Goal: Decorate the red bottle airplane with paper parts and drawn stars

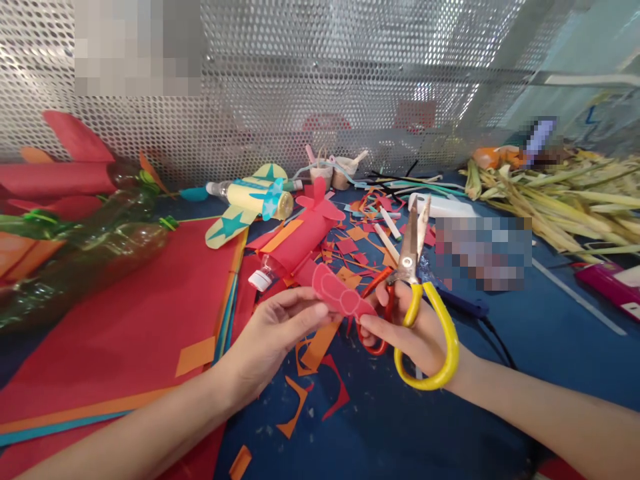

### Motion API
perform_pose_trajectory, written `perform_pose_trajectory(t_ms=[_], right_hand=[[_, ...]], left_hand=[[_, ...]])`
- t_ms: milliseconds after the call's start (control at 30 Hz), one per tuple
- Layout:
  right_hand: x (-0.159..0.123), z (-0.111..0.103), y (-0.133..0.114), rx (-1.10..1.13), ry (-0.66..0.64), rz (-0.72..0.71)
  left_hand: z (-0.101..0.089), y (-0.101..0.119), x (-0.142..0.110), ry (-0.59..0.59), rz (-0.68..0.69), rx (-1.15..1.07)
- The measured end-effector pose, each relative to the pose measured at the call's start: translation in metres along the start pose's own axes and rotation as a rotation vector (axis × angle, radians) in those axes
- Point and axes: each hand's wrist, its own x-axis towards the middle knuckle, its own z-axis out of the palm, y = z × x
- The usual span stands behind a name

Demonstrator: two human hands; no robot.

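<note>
A red paper cutout (336,293) with pale outlined shapes is pinched at its left end between the thumb and fingers of my left hand (280,320). My right hand (420,330) holds a pair of scissors (409,257) with one yellow and one red handle loop, blades pointing up and slightly apart. The thumb of that hand also touches the cutout's right end. Just beyond lies a red paper-covered bottle plane (310,233) with an orange strip and a white cap. Left of it stands a yellow bottle plane (245,198) with blue stars.
Stacked coloured sheets (125,320) and green plastic bottles (120,247) lie left. Paper scraps (350,247) litter the middle. Behind are two small cups (344,175) and a perforated metal wall (310,73). A blue glue gun (457,300) and dried husks (565,193) lie right.
</note>
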Motion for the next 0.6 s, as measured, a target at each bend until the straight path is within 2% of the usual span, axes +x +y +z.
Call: perform_pose_trajectory(t_ms=[133, 233, 333, 500, 600], right_hand=[[0.0, 0.002, -0.003, 0.008, 0.007, 0.011], [-0.002, 0.005, -0.003, 0.022, -0.04, 0.075], [-0.005, 0.007, -0.002, 0.068, -0.088, 0.141], [-0.007, 0.008, -0.001, 0.065, -0.143, 0.185], [-0.006, 0.007, 0.001, 0.081, -0.139, 0.196]], left_hand=[[0.002, -0.008, -0.003, -0.102, -0.044, 0.123], [0.004, -0.012, -0.006, -0.153, 0.017, 0.178], [0.002, -0.013, -0.009, -0.172, 0.069, 0.153], [0.001, -0.009, -0.01, -0.27, 0.06, 0.083], [0.002, -0.008, -0.008, -0.266, 0.063, 0.076]])
